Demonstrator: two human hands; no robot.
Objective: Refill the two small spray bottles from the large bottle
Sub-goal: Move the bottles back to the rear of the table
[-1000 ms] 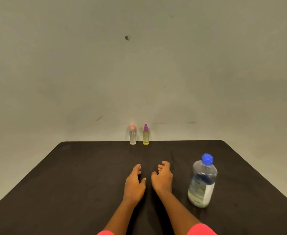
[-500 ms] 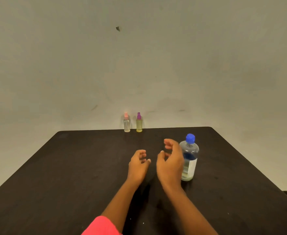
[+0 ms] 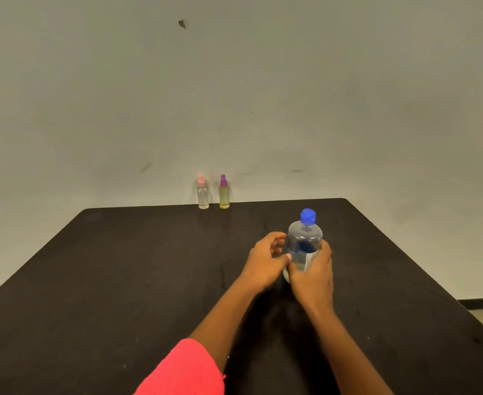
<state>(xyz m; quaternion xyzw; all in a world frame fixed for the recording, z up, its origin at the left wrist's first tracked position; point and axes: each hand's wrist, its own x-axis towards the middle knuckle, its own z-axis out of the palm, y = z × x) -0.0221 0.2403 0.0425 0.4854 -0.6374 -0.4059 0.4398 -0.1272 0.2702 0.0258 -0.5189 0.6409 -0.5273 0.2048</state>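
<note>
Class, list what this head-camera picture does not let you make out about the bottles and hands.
Head view:
large bottle: base hidden by right hand.
Its label: text blurred.
pink-topped spray bottle, purple-topped spray bottle: too small to read fill levels.
left hand: grip or mere touch unclear.

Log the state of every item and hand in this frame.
large bottle: upright, capped, on the table.
pink spray bottle: upright, capped, untouched.
purple spray bottle: upright, capped, untouched.
right hand: grips the large bottle.
left hand: loosely curled beside the large bottle.
</note>
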